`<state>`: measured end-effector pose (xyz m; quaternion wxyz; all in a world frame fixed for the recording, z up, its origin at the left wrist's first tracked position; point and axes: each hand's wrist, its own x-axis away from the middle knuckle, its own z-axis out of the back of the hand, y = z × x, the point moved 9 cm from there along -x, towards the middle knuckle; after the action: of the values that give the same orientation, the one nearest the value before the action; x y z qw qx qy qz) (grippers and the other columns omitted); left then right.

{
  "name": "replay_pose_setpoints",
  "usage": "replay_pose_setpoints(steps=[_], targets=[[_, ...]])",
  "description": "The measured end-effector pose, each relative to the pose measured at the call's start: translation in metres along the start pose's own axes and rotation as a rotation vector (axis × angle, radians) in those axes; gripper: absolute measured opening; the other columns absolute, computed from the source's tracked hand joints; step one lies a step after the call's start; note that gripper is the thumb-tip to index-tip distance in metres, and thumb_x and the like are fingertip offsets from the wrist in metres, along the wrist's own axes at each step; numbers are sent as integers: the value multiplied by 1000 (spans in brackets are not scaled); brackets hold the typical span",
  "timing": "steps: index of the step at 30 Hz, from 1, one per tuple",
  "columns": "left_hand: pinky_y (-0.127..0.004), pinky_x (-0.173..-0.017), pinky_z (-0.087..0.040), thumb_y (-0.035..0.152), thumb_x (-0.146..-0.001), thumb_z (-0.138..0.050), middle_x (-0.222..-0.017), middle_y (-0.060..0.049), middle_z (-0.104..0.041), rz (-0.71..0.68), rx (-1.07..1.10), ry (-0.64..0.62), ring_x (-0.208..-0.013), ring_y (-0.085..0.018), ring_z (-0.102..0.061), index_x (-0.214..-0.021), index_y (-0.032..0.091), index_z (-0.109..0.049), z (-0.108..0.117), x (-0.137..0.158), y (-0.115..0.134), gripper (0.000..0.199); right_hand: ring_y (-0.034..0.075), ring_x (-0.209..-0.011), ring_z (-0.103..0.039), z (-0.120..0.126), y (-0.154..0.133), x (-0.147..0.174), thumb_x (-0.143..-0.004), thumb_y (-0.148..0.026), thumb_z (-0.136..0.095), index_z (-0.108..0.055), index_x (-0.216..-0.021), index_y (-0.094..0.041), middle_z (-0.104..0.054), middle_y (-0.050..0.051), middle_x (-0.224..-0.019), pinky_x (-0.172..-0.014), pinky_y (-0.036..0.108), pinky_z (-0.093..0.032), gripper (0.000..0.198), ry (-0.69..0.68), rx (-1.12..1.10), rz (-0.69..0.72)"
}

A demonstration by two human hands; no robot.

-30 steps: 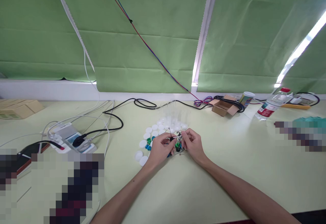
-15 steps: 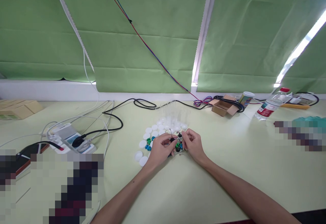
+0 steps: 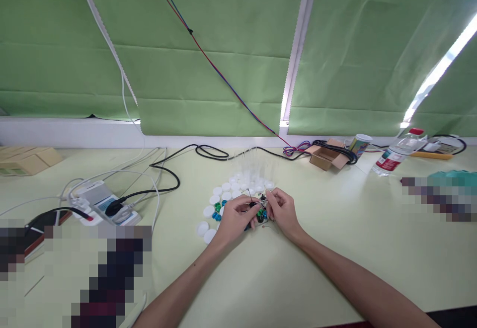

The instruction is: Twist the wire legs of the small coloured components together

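Observation:
My left hand is closed in a pinch on a small black piece with a thin dark wire-like end standing up from it. Close by on the right, my right hand has thumb and fingers pressed together at a thin pale piece, too small to name. Between and below the fingertips lie small black, green and blue parts, partly hidden by the hands. White round caps and blue pieces spread left of my left hand. Behind the hands stand clear tubes.
A power strip with cables sits at the left. A black cable runs along the back. An open cardboard box, a canister and a bottle with a red cap stand at the back right.
Both hands stay in almost the same place, with only slight finger movement around the small pieces. Nothing else has visibly moved.

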<state>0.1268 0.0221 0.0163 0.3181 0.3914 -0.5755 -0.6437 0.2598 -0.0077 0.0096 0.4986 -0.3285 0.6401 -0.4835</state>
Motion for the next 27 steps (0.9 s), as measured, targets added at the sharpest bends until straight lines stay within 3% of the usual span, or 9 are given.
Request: replay_pose_setpoints(steps=[3,13,27], targets=[[-25,-45,-47,41,-74,-74,-52,0,-60,55,49,8,-41,-13,-55,-88,14,-71,1,-2,-5,30,8,-36,-40,0,1,0,-90,-55,-54,-50,-72,-20,-50,-6,-43,-39,21,-33,39,-1,11,-9],[-24,-48,-46,38,-73,-76,-52,0,-61,118,156,61,-43,-12,-54,-89,13,-70,8,-3,-11,30,9,-37,-41,-2,-2,1,-92,-51,-53,-59,-106,-19,-55,-6,-46,-39,20,-34,36,-18,5,-20],[-24,-47,-44,39,-73,-75,-52,0,-61,129,169,41,-42,-12,-54,-90,12,-69,5,-3,-12,32,9,-38,-40,-4,-4,2,-92,-47,-55,-60,-108,-18,-54,-6,-46,-41,20,-35,33,-31,10,-23]])
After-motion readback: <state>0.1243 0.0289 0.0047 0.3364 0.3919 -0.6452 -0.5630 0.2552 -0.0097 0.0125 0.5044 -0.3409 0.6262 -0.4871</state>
